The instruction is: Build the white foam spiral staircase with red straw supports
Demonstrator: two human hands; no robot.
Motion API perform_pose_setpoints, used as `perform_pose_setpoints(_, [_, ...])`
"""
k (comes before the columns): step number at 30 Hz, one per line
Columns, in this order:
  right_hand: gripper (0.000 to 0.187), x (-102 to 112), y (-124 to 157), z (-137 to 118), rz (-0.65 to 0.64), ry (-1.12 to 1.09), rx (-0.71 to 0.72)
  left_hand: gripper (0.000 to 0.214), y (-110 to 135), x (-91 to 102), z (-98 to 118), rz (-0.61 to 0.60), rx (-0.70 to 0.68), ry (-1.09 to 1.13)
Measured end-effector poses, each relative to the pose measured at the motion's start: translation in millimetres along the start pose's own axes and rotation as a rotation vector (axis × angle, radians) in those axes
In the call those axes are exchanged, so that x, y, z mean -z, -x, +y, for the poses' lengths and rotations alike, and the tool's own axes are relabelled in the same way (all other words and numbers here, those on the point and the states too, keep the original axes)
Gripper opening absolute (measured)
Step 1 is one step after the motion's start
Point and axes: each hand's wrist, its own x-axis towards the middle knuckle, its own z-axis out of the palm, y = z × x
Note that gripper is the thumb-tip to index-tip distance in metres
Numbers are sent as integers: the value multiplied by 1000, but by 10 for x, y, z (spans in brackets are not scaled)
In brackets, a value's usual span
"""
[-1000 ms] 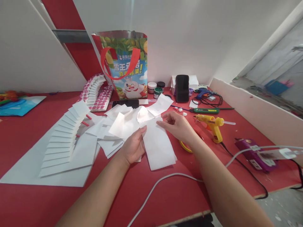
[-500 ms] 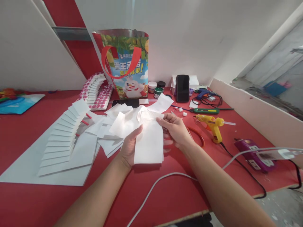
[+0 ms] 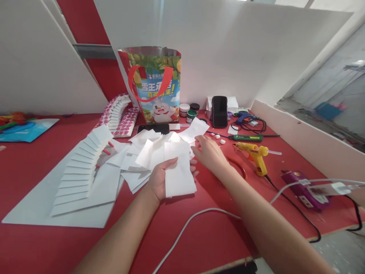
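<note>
My left hand (image 3: 161,178) is closed on a small stack of white paper sheets (image 3: 179,173). Its thumb lies across the front, and fingertips show past the stack's right edge. Just right of the stack is my right hand (image 3: 212,154), thumb and forefinger slightly apart near the sheet edges, with no sheet clearly gripped. The other fingers of that hand are hidden. Behind both hands spreads a pile of loose white sheets (image 3: 134,161), some curled up.
At left, overlapping white strips form a curved fan (image 3: 75,173) on a white board (image 3: 34,213). A printed bag (image 3: 159,87), paint jars (image 3: 191,115) and a phone (image 3: 219,111) stand behind. At right are a yellow glue gun (image 3: 256,154), purple device (image 3: 305,190) and white cable (image 3: 188,220).
The raised, crumpled top sheet has left my right hand's pinch, and the stack in my left hand now shows a flat face. The view has tilted up slightly.
</note>
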Motion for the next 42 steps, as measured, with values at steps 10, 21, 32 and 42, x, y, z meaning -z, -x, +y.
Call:
perform_pose_setpoints(10, [18,-165,-500,-125,-7,215,75,45,9,-16,-12,-18,33,-40])
perform_pose_setpoints(21, [30,496,482,-245,653,-444,40,26,62,-134,-118,75,-573,-324])
perform_pose_setpoints(32, [44,-165,347,-404,-89,-1499,-245,35,-43,-118,-175,-40,-222,-76])
perform_pose_setpoints(42, [36,-6,284,-108,246,-1025,-129,31,-42,-68,-84,97,-109,13])
